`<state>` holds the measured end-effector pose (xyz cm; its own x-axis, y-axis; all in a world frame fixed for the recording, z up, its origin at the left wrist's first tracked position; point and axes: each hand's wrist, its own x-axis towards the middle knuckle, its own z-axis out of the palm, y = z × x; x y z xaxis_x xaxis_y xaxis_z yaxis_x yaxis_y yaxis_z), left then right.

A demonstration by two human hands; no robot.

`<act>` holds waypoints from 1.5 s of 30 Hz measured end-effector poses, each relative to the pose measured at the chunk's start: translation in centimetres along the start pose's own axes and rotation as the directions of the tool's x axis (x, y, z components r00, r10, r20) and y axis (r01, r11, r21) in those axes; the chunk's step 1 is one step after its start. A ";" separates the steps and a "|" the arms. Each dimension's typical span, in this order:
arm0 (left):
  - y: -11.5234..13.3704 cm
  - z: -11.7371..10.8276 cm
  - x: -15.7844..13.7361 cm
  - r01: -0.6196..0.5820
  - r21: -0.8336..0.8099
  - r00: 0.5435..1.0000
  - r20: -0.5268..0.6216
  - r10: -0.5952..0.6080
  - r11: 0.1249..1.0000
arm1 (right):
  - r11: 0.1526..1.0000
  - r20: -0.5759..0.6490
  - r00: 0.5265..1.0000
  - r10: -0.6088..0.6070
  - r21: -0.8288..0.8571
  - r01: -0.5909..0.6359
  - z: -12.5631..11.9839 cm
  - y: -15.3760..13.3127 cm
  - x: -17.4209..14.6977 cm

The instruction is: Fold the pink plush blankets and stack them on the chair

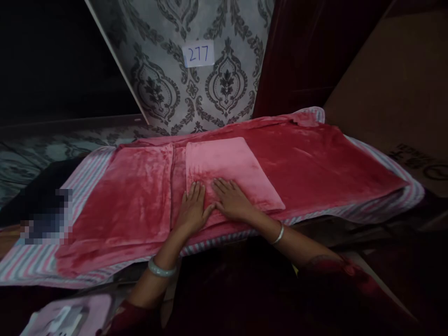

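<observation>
My left hand (192,209) lies flat, fingers stretched out, on the near left part of a folded pink plush panel (224,161). Beside it my right hand (233,199) also presses flat on the same panel, its thumb close to the left thumb. The panel is part of, or lies on, a red plush garment or blanket (315,168) spread out wide; I cannot tell which. To the left is another folded red plush section (140,196), with a seam or gap between it and the panel. Neither hand grips anything.
Under the plush lies a striped cloth (42,252) over a table. A patterned wall with a paper marked 277 (199,53) stands behind. A dark screen (63,60) is at left, a cardboard box (395,93) at right. A pink item (94,310) sits at lower left.
</observation>
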<state>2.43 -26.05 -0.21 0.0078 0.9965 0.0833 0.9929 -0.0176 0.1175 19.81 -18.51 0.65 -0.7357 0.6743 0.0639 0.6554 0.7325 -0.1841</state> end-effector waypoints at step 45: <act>-1.7 -1.3 9.1 0.119 0.104 0.993 -0.019 -0.117 0.987 | 0.880 -0.020 0.880 0.474 -0.011 -0.474 -2.5 14.2 5.1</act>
<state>0.62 -17.06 1.63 -0.1110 0.9899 0.0883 0.9937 0.1094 0.0231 25.76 -4.43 0.83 -0.3333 0.9427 -0.0115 0.9279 0.3259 -0.1811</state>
